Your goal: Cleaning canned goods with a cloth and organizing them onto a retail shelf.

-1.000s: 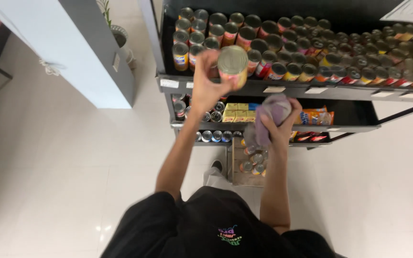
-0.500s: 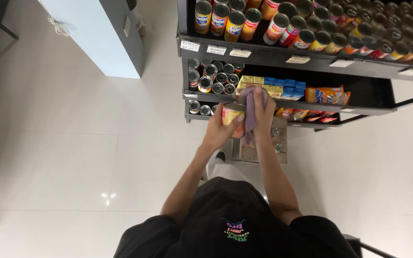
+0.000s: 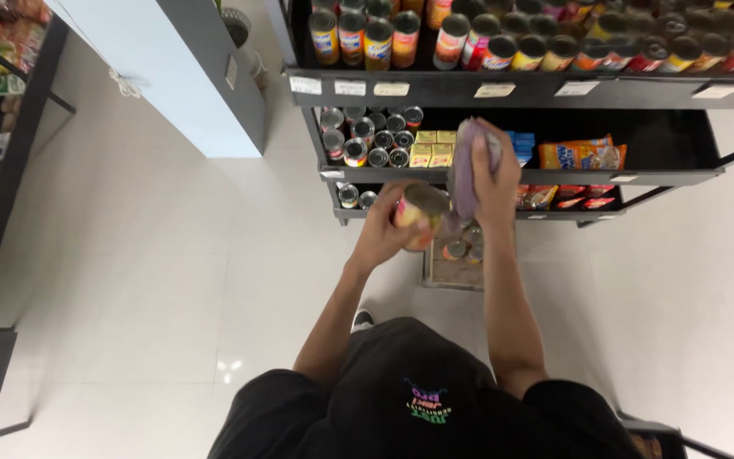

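Hands work apart: left hand (image 3: 381, 231) in a grip around one can (image 3: 422, 216), right hand (image 3: 494, 183) clutching one purple cloth (image 3: 462, 174).

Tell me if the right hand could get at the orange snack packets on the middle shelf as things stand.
Probably not cleanly: the right hand is close to the orange snack packets with open shelf between, but its fingers are wrapped around a purple cloth.

Top-shelf cans (image 3: 503, 34) cut off above.

Cans (image 3: 401, 38) stand in rows on the top shelf (image 3: 520, 87). Below them, smaller cans (image 3: 367, 140) sit left of boxes (image 3: 431, 149); packets (image 3: 582, 155) lie right.
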